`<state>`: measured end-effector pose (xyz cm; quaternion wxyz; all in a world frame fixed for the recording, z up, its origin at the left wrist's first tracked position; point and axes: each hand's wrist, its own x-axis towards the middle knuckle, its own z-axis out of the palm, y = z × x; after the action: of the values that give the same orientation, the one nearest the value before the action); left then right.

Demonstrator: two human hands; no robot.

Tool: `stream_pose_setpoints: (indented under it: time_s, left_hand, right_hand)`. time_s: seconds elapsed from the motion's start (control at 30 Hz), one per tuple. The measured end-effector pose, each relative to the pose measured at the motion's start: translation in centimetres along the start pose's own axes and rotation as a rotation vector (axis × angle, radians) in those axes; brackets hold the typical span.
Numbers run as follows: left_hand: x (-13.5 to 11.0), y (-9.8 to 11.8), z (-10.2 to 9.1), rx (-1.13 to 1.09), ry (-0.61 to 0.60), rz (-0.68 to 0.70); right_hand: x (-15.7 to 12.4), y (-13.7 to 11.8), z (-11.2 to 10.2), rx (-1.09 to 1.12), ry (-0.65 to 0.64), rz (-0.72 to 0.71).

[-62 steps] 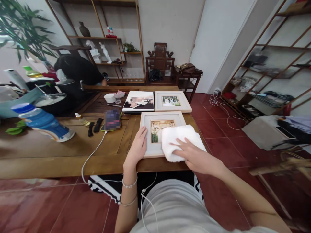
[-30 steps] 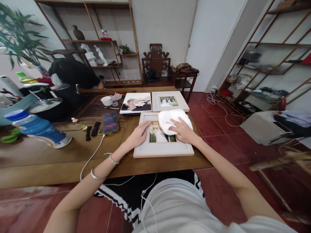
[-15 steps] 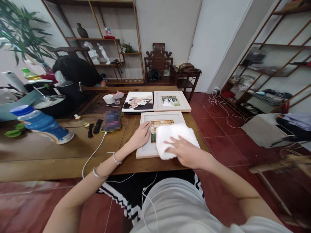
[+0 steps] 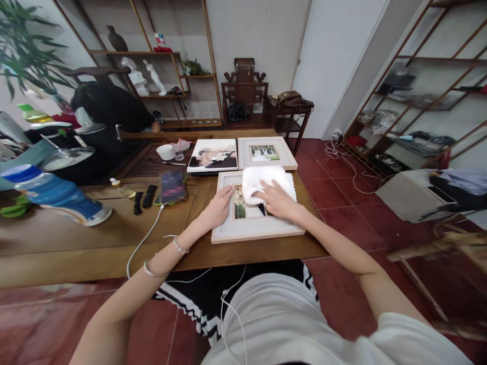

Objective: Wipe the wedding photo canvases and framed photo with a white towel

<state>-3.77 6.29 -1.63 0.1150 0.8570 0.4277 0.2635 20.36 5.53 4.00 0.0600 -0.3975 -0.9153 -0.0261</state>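
A pale wooden picture frame (image 4: 224, 228) lies flat near the table's front edge, with a photo inside. My left hand (image 4: 219, 207) rests along the frame's left side, its fingers stretched out flat over the border. On the upper right part of the frame sits a folded white towel (image 4: 266, 177), which covers part of the photo. My right hand (image 4: 280, 200) holds this towel against the frame, fingers spread over its front edge. Just behind lie a second pale picture frame (image 4: 291, 161) and a white-edged photo panel (image 4: 213, 144).
On the wooden table (image 4: 171, 253) to the left are a phone (image 4: 172, 186) with a white cable, black strips (image 4: 149, 196), a small dropper bottle (image 4: 122, 188) and a large blue bottle (image 4: 57, 197). A white cup (image 4: 166, 151) stands farther back. Another person (image 4: 110, 106) bends beyond the table.
My right hand has moved the towel away from me and slightly left, from the frame's lower right to its upper right. My left hand stays on the frame's left side. The view has shifted slightly.
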Motion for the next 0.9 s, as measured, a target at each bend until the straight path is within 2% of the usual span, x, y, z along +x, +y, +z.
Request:
stream_pose_setpoints:
  time_s: [0.2,0.3,0.4,0.57,0.63,0.73,0.83,0.9]
  left_hand:
    - [-0.2,0.1,0.3,-0.016,0.024,-0.038]
    - [-0.3,0.0,0.2,-0.03,0.023,-0.031]
    - [-0.2,-0.3,0.0,-0.035,0.008,0.008]
    - [0.0,-0.9,-0.1,-0.03,-0.02,0.056]
    - [0.1,-0.9,0.0,-0.022,-0.018,0.042]
    - [0.1,-0.7,0.1,-0.011,-0.006,0.022]
    - [0.0,-0.4,0.2,-0.016,0.012,0.003]
    - [-0.2,-0.1,0.1,-0.015,0.009,-0.01]
  right_hand:
    - [-4.7,-5.5,-4.8,0.122,-0.249,-0.153]
    - [-5.1,-6.1,-6.2,0.174,-0.32,-0.195]
    - [-3.0,-4.5,-5.3,0.197,-0.322,-0.19]
    - [1.5,0.4,-0.9,0.066,-0.117,-0.084]
    - [2.2,1.4,-0.1,0.043,-0.076,-0.068]
    - [1.5,0.2,-0.9,0.046,-0.112,-0.055]
    - [-1.2,-3.2,-3.3,0.098,-0.236,-0.086]
    - [-3.3,-5.4,-4.9,0.157,-0.319,-0.159]
